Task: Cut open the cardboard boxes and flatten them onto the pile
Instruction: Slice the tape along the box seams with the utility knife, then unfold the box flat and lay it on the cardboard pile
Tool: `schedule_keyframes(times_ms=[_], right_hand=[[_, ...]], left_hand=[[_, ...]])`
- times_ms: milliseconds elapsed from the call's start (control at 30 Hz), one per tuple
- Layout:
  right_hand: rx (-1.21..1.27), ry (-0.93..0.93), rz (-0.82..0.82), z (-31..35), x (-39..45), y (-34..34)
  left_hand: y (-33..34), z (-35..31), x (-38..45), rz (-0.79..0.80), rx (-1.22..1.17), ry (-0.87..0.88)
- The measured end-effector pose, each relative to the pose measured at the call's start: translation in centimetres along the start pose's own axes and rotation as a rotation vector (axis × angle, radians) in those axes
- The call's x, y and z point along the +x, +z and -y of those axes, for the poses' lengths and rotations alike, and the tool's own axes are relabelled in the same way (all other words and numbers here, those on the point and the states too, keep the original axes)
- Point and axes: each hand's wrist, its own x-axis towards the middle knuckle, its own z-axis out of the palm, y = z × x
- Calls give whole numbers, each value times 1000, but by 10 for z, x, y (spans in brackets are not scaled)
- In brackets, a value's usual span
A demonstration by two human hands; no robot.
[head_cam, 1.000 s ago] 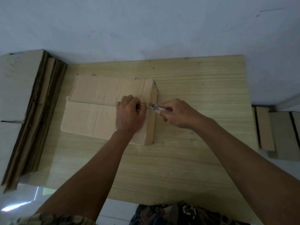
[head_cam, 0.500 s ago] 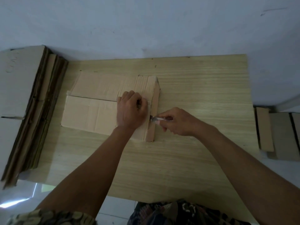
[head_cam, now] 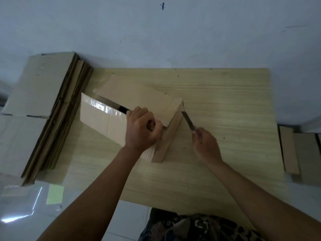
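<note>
The cardboard box [head_cam: 139, 108] lies on the wooden table [head_cam: 225, 105], angled, with its long axis running from the far left toward the near right. My left hand [head_cam: 141, 130] sits on top of the box near its right end, fingers curled round the edge of the top flap [head_cam: 137, 94], which stands lifted along the centre seam so that a dark gap shows beside it. Clear packing tape [head_cam: 102, 106] glints on the near top panel next to that gap. My right hand [head_cam: 205, 145] is clenched round the handle of a utility knife [head_cam: 188, 120]; the blade points up and away from me, its tip meeting the upper right corner of the box at the end panel. I cannot tell how deep the blade sits in the cardboard. Both forearms reach in from the near edge of the table. To the left of the table, just beside it, rests the pile of flattened cardboard [head_cam: 40, 87], its layered edges facing the box. To the right, off the table, lie more flat cardboard pieces [head_cam: 289, 148]. The blue-grey wall [head_cam: 173, 32] stands behind the table. Patterned clothing [head_cam: 199, 226] shows at the bottom edge.
</note>
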Motion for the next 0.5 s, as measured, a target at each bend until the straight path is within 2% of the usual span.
schedule_keyframes(times_ms=[100,200,267,333,400,433,500], right_hand=[[-177,56,-43,-17,-12,19],[-368,13,-64,-16,-14,29],[-364,-57,-191,3,-15,31],[-264,-253,-364,31,-13,30],[-201,-542,-441,61,-11,31],[-217,-672,-417,76,-10,31],[-340,-787,-221,99,-8,35]], left_hand=[[-14,0,-5,-4,0,25],[-26,2,-12,-19,-1,38],[-33,4,-16,-38,0,46],[-39,6,-19,-50,-11,50],[-44,7,-22,-51,-19,44],[-46,8,-24,-49,-22,42],[-50,9,-27,-28,-35,40]])
